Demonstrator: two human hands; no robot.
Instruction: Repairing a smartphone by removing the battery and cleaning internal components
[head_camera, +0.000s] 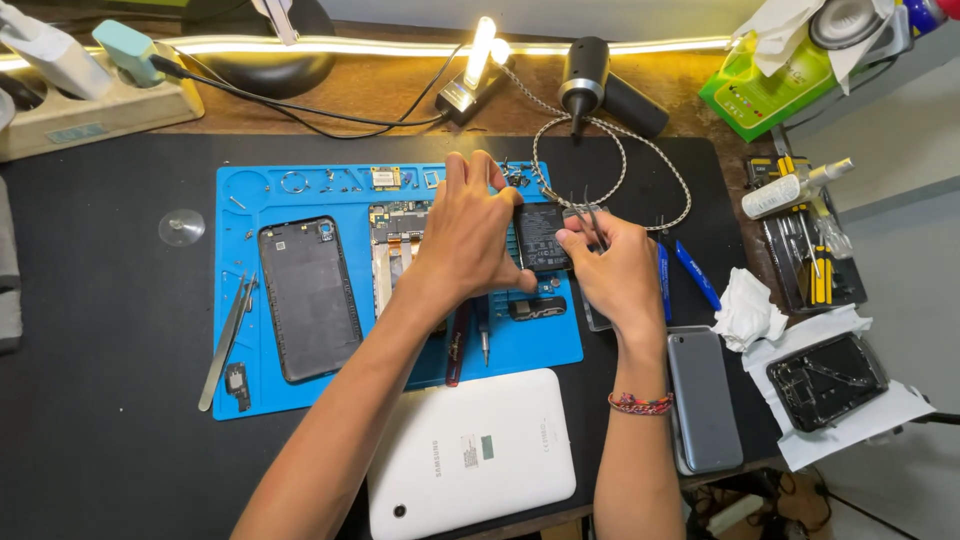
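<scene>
Both hands meet over the right part of the blue silicone work mat (330, 390) on the dark tabletop (100, 420). The left hand (470, 235) and the right hand (615, 270) each pinch a small flat black rectangular battery (543, 238), the left grip pressed on its left edge, the right grip on its right edge. The battery's long axis runs near to far, its face up. Thin metal tweezers (594, 222) stick up from the right hand. Left on the mat lies a black phone back cover (308, 298), lengthwise near to far.
</scene>
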